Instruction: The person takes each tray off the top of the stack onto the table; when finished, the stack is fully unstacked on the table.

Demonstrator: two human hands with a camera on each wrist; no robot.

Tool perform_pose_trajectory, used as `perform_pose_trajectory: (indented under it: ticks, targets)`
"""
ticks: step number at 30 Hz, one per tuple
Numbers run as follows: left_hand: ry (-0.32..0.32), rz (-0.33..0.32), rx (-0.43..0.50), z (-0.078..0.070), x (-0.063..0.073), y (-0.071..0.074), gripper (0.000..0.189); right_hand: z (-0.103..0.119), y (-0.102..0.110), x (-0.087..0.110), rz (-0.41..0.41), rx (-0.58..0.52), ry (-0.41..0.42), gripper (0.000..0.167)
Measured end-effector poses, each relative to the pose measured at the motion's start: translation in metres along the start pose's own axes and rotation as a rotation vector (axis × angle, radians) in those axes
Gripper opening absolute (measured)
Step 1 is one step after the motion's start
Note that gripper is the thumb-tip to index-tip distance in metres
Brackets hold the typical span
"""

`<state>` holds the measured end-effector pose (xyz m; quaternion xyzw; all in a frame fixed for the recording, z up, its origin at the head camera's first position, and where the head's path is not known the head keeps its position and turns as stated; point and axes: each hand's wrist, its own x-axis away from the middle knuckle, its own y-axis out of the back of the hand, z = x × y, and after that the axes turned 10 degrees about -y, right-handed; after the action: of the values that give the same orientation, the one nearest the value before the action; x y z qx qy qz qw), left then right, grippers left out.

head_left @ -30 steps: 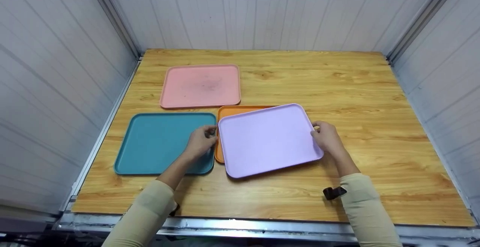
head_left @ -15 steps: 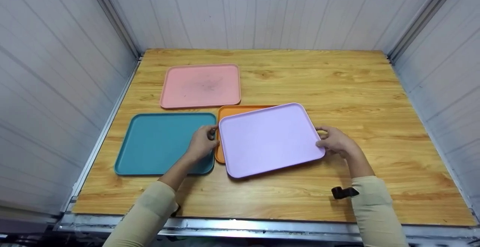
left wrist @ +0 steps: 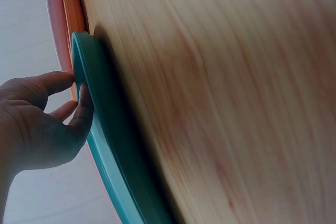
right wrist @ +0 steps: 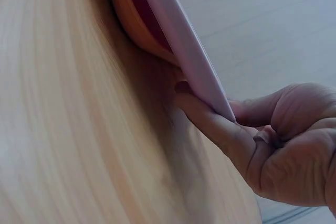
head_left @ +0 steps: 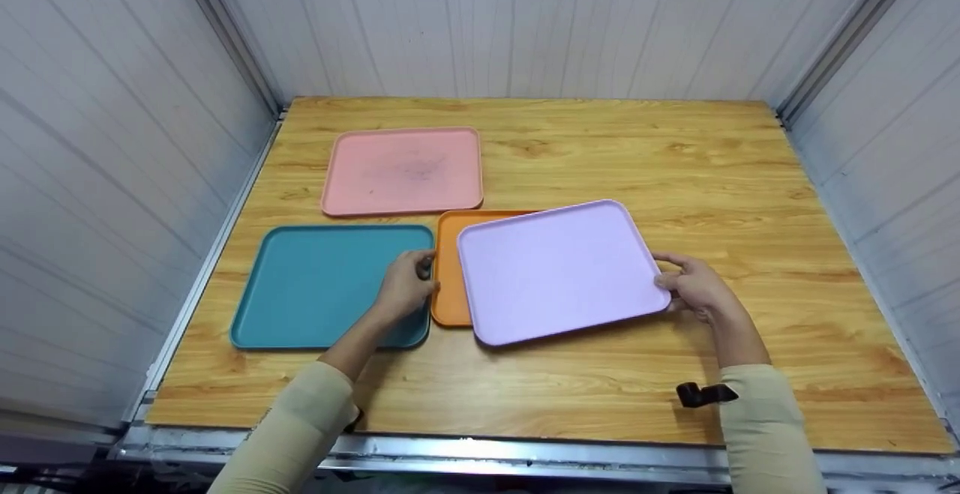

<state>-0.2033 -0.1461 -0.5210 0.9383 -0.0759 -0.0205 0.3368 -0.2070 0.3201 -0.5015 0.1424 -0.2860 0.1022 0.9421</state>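
My right hand [head_left: 699,289] pinches the lilac tray [head_left: 562,273] at its near right corner. In the right wrist view, the thumb and a finger [right wrist: 210,121] lie on opposite faces of the lilac rim, which stands tilted over the orange tray [right wrist: 139,27]. Much of the orange tray is hidden beneath the lilac one. My left hand [head_left: 405,284] is at the right edge of the teal tray [head_left: 322,284], where that tray meets the orange one. Its bent thumb and fingers hold the teal rim, shown side-on in the left wrist view [left wrist: 44,114].
A pink tray [head_left: 405,172] with dark smudges lies behind the teal one. The wooden table [head_left: 675,157] has pale panel walls [head_left: 480,29] on its left, back and right sides. A metal rail [head_left: 480,453] runs along the front edge.
The right hand has shifted its grip from the lilac tray's right side to its near corner. The lilac tray has moved right, uncovering more of the orange tray. The left hand stays nearly still.
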Motion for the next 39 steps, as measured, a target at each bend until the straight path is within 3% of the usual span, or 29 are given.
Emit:
perform_pose_trajectory:
  ticks: [7, 10, 18, 21, 23, 28, 31, 34, 37, 39]
  targets:
    - [-0.002, 0.000, 0.007, 0.001, -0.001, -0.001, 0.056, -0.011, 0.025, 0.001, -0.100, -0.034, 0.001, 0.060]
    - [-0.004, -0.002, 0.007, 0.001, 0.000, -0.001, 0.055, -0.017, 0.035, 0.003, -0.099, -0.085, 0.004, 0.060]
    - [-0.019, 0.003, -0.004, 0.002, 0.002, 0.001, 0.055, -0.030, 0.049, 0.011, 0.113, -0.365, -0.040, 0.082]
    - [-0.011, -0.002, -0.002, 0.002, 0.002, 0.001, 0.055, -0.033, 0.050, 0.013, 0.143, -0.470, -0.070, 0.083]
    - [-0.006, -0.004, 0.001, 0.002, 0.002, 0.002, 0.055, -0.033, 0.050, 0.013, 0.137, -0.545, -0.080, 0.072]
    - [-0.020, 0.003, 0.009, 0.001, 0.002, 0.000, 0.055, -0.032, 0.054, 0.015, 0.069, -0.794, -0.110, 0.025]
    - [-0.025, -0.002, 0.016, 0.002, 0.002, 0.000, 0.054, -0.030, 0.058, 0.015, 0.023, -0.936, -0.121, 0.026]
    - [-0.027, 0.000, 0.017, 0.003, 0.003, 0.000, 0.054, -0.029, 0.060, 0.015, -0.013, -1.001, -0.126, 0.022]
    - [-0.027, -0.002, 0.016, 0.003, 0.003, 0.000, 0.055, -0.030, 0.060, 0.015, -0.028, -1.030, -0.148, 0.033]
    - [-0.029, -0.002, 0.014, 0.004, 0.004, 0.000, 0.055, -0.030, 0.059, 0.014, -0.026, -1.035, -0.158, 0.054]
